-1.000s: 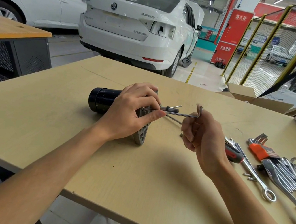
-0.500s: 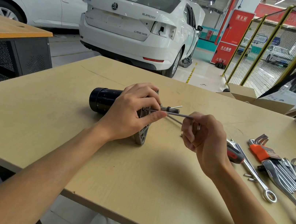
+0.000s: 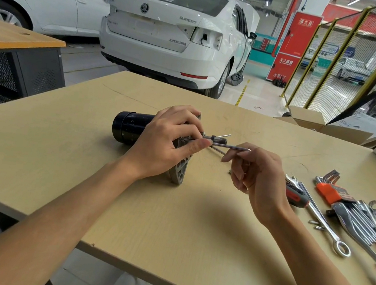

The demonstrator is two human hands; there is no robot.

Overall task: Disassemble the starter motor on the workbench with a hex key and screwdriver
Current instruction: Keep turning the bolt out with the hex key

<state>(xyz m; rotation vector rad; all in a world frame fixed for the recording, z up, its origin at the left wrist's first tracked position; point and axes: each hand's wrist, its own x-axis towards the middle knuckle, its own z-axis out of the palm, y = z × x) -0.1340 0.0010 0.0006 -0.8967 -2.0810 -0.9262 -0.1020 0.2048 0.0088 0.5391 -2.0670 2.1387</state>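
Head view: a pale wood-grain worktop point(image 3: 169, 225) is standing in a car workshop, white cars point(image 3: 174, 33) parked behind. The black cylindrical starter motor point(image 3: 128, 127) is lying mid-worktop, the left hand point(image 3: 167, 144) curling around its grey cast bracket. The right hand point(image 3: 257, 177) is pinching a slim steel hex key point(image 3: 232, 147). Shiny wrenches point(image 3: 365, 225) are lying right.

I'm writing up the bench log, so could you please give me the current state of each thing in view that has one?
starter motor: lying on its side on the workbench, steadied by the left hand.
hex key: level, tip at the motor's flange, bend gripped by the right hand.
screwdriver: lying unused on the bench.
hex key set: in its orange holder, on the bench.
spanners: loose, piled together.
cardboard box: flaps open.
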